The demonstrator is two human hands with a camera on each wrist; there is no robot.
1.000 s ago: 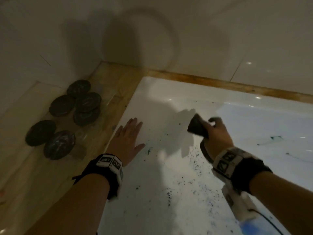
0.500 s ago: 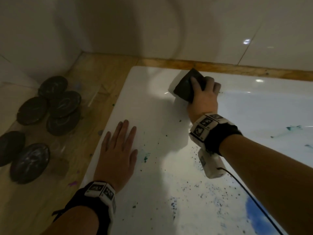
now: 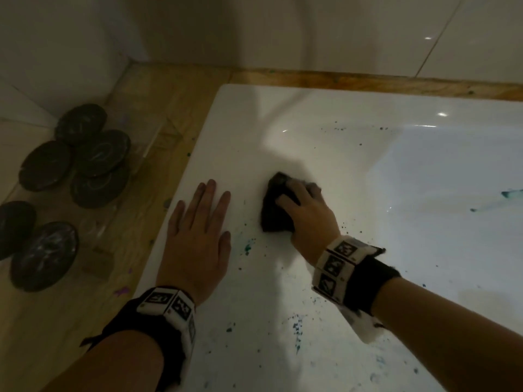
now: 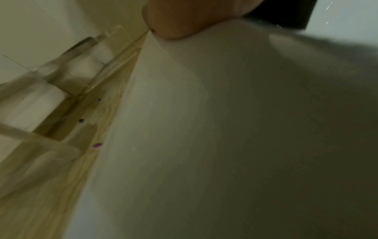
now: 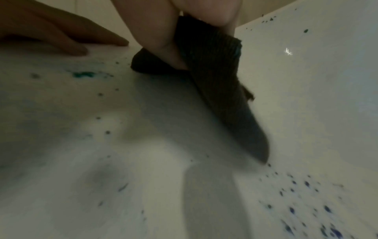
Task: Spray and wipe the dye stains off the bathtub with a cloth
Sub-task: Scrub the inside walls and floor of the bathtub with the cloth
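A white bathtub (image 3: 254,125) fills the head view, speckled with dark and teal dye spots; one teal stain (image 3: 248,248) lies between my hands. My right hand (image 3: 304,213) grips a dark folded cloth (image 3: 273,210) and presses it on the tub's sloping end. In the right wrist view the cloth (image 5: 214,77) hangs ribbed and dark under my fingers, with blue specks (image 5: 306,202) on the tub (image 5: 306,97) nearby. My left hand (image 3: 198,230) lies flat, fingers straight, on the tub's rim. In the left wrist view only the heel of the left hand (image 4: 178,19) shows.
A wooden ledge (image 3: 99,264) borders the tub on the left and far side. Several dark round lids (image 3: 96,165) of clear jars stand on it by the tiled wall (image 3: 311,29). A teal streak (image 3: 509,193) marks the tub's right part.
My right hand has dragged the cloth from the tub's far rim down toward me. The left hand has stayed flat on the rim.
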